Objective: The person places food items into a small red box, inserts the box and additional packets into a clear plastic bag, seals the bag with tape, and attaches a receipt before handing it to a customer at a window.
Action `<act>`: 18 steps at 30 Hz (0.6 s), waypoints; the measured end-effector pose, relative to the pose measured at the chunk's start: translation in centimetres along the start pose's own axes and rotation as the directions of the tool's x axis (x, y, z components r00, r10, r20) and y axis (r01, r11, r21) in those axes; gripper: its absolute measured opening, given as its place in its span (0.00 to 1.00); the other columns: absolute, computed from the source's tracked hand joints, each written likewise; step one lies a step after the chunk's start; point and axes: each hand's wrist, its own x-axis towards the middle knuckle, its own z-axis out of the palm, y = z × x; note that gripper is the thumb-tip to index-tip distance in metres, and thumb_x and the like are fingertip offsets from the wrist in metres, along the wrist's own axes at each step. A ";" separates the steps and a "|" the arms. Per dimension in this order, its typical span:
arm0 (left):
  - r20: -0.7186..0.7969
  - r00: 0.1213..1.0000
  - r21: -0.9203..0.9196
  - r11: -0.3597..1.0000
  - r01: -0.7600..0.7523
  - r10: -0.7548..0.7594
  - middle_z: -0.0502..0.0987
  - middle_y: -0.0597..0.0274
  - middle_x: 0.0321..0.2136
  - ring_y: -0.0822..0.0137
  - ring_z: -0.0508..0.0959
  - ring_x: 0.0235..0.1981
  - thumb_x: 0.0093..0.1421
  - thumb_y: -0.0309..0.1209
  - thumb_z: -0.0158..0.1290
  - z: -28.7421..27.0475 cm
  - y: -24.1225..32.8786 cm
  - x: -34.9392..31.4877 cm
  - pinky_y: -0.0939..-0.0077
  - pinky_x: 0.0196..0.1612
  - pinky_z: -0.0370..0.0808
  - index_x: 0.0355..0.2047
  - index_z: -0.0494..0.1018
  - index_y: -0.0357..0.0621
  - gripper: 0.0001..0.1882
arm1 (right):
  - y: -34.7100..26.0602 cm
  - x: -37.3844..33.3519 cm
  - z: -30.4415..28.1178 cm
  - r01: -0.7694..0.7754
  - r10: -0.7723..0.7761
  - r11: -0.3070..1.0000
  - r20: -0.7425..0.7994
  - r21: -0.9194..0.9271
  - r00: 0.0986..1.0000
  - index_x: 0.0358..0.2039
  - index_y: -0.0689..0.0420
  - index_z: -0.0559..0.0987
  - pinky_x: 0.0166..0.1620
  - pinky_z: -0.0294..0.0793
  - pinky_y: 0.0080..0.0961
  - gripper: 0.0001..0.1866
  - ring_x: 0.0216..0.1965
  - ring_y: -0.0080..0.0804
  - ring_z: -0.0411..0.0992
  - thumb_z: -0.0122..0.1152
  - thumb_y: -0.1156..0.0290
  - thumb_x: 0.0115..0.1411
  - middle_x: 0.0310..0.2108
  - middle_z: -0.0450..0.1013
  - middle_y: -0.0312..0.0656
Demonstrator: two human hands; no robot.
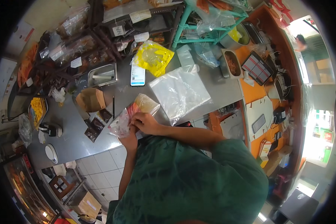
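At the table's front edge, both my hands meet on a clear plastic bag [117,127]. A paper food box [146,104] sits inside the bag, with something reddish beside it. My right hand [146,123] is closed, its fingers pinching the plastic near the bag's mouth. My left hand [128,140] is closed on the same plastic from below, and its fingertips are partly hidden behind the right hand. To the right of the bag lies a stack of flat clear plastic bags [181,91]. Dark sachets [94,130] and a black pen [113,106] lie to its left.
Behind the bag are a lit phone [137,76] and a yellow plastic bag [153,59]. An open brown carton [90,100] and a metal tray [102,74] stand left. Dark crates [100,41] and a green rack [212,33] line the back. Right is a metal food container [231,63].
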 end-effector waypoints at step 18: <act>0.145 0.943 0.428 0.878 0.214 -0.300 0.78 0.62 0.30 0.75 0.72 0.28 0.69 0.32 0.51 -0.3 2.3 -11.8 0.80 0.33 0.71 0.40 0.75 0.35 0.11 | 9.4 -8.8 -45.9 -0.602 -0.094 0.799 -0.987 0.003 -0.130 0.42 0.58 0.78 0.42 0.74 0.37 0.13 0.40 0.39 0.75 0.61 0.64 0.62 0.39 0.75 0.45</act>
